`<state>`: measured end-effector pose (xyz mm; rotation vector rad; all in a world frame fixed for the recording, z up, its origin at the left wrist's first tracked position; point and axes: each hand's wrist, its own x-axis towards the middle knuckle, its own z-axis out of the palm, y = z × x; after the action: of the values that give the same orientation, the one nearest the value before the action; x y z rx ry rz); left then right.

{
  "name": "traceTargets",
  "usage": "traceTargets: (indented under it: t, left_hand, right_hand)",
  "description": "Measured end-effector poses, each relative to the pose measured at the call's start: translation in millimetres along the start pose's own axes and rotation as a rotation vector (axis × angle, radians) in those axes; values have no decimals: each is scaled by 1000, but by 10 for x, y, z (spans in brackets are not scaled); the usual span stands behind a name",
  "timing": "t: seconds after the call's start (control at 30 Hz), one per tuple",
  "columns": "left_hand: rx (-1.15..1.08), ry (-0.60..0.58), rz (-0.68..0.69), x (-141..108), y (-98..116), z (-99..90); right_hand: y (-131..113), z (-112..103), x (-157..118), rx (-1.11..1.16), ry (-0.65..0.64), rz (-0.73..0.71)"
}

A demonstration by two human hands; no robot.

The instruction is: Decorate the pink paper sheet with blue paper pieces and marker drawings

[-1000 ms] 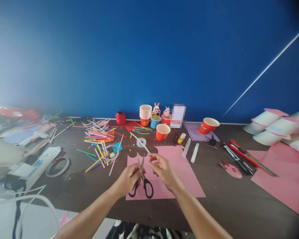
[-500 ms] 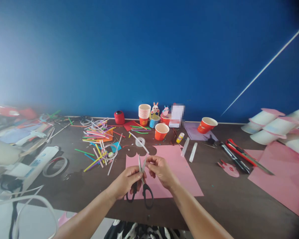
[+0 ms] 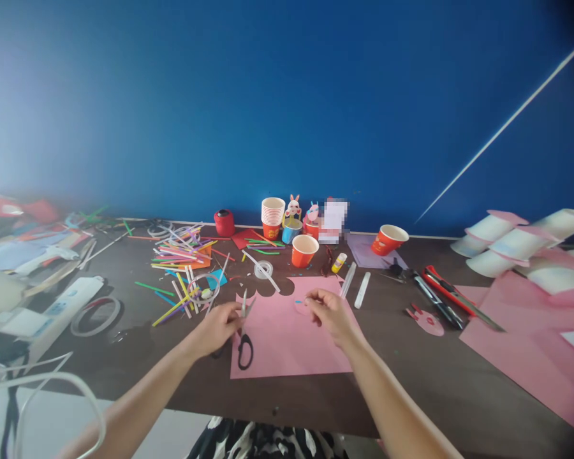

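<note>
In my left hand (image 3: pixel 220 324), the fingers close around black-handled scissors (image 3: pixel 245 350), blades pointing up and slightly apart. The scissors are over the left edge of a large pink paper sheet (image 3: pixel 282 347) with scalloped cuts along its top. My right hand (image 3: pixel 330 315) is above the sheet's right side, thumb and forefinger pinched at the edge of a small round pink paper piece (image 3: pixel 300 307) with a blue mark. My fingers partly cover this piece; any smaller bit between the fingertips is too small to make out.
Colourful straws (image 3: pixel 182 255) and a tape roll (image 3: pixel 263 270) lie behind. Paper cups (image 3: pixel 272 217), a red cup (image 3: pixel 305 252) and a glue stick (image 3: pixel 338 263) stand near the wall. At right lie a pink cutout (image 3: pixel 428 322), a red utility knife (image 3: pixel 447 290) and more pink paper (image 3: pixel 521 338).
My hands have moved apart: the left, with the scissors, went left, and the right drew away to the right. The round pink piece now shows beside my right fingertips. The view shifted slightly.
</note>
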<state>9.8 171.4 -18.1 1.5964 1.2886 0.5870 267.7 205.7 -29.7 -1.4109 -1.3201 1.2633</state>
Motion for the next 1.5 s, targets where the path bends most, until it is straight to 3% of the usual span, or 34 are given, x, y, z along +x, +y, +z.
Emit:
traceTargets:
  t: [0.07, 0.17, 0.27, 0.37, 0.47, 0.57, 0.67, 0.77, 1.1, 1.5]
  left_hand:
    - [112, 37, -9, 35, -102, -96]
    - [321, 60, -12, 64, -166, -201]
    - [616, 175, -7, 93, -112, -230]
    - [809, 303, 137, 173, 53, -112]
    - [815, 175, 291, 324, 289, 183]
    - [807, 51, 358, 511, 514, 558]
    - [821, 51, 337, 684, 659, 855]
    - [875, 57, 296, 821, 705, 1020]
    - [967, 43, 262, 957, 554, 1160]
    - [885, 33, 238, 999, 577, 1200]
  right_hand:
    - [80, -190, 115, -72, 95, -36]
    - [188, -350, 242, -126, 126, -68]
    - [267, -359, 278, -149, 119, -86]
    - [312, -320, 249, -171, 129, -113]
    - [314, -306, 194, -204, 139, -157]
    - [289, -316, 139, -254, 117, -169]
    - [270, -332, 108, -250, 94, -145]
    - [288, -350, 112, -228, 73, -134]
    - [346, -379, 164, -285, 45, -182]
    - [345, -368, 170, -272, 75, -145]
